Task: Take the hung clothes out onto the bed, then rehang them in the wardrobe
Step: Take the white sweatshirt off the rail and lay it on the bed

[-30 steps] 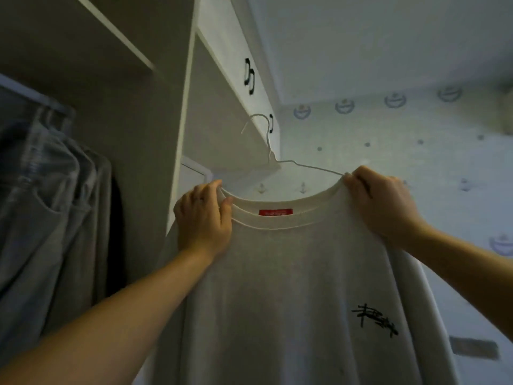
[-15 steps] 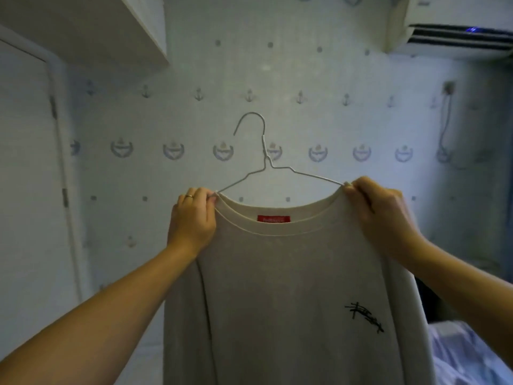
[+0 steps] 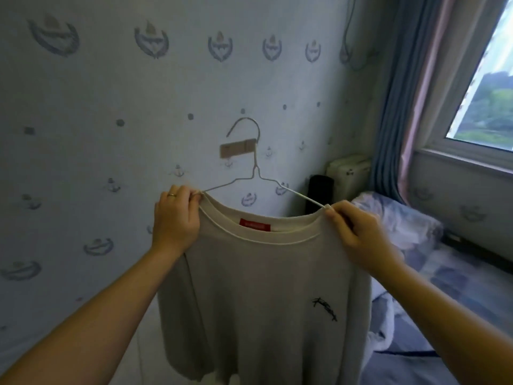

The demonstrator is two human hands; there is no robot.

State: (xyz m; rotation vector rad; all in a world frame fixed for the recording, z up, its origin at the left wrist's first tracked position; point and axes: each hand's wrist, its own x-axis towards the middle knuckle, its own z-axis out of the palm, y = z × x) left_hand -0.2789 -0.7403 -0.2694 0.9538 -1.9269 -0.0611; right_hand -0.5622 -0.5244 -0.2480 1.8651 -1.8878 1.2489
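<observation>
**Step: shirt [image 3: 263, 287] taken to bed [image 3: 444, 287]**

On its hanger [image 3: 254, 168], shirt is held up at centre, shoulders pinched by left hand [image 3: 176, 218] and right hand [image 3: 361, 237]. Carry-out is judged underway (bed at 3 o'clock); lowering onto it is called for next.

Head view faces wall [image 3: 83, 151] (close).

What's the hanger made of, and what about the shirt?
The hanger looks like thin metal wire, maybe white-coated: it is skinny, bent and twisted at the neck. The sweatshirt seems soft knitted cotton-like fabric: matte, draping in folds, ribbed collar.
</observation>
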